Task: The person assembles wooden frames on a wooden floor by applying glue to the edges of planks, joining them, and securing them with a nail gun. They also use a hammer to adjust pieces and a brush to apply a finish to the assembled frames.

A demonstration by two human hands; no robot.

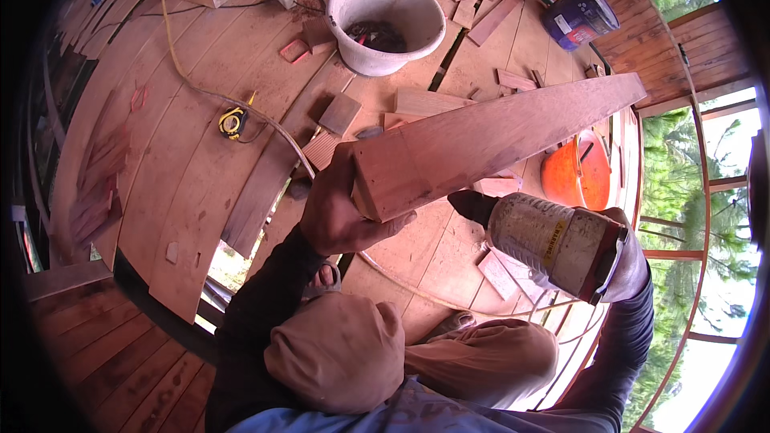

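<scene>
A long reddish wooden plank [489, 140] slants from the middle of the view up toward the far right, its near end toward me. My left hand [333, 212] is closed around that near end, thumb along the lower edge and fingers behind. Below the plank, my right hand [630, 265] grips a dusty, light-bodied power tool [533, 240] with a yellow label. Its dark, tapered nose points left and sits just under the plank's lower edge; I cannot tell whether they touch. The exact kind of tool does not show. My fingers on its rear are partly hidden.
Beyond the plank stand a whitish tub [345, 12], a dark blue pail [589, 12] and an orange container [561, 172]. A yellow tape measure [233, 123], a long pale cord [180, 72] and wood offcuts [340, 114] lie on the plank floor, which has open gaps.
</scene>
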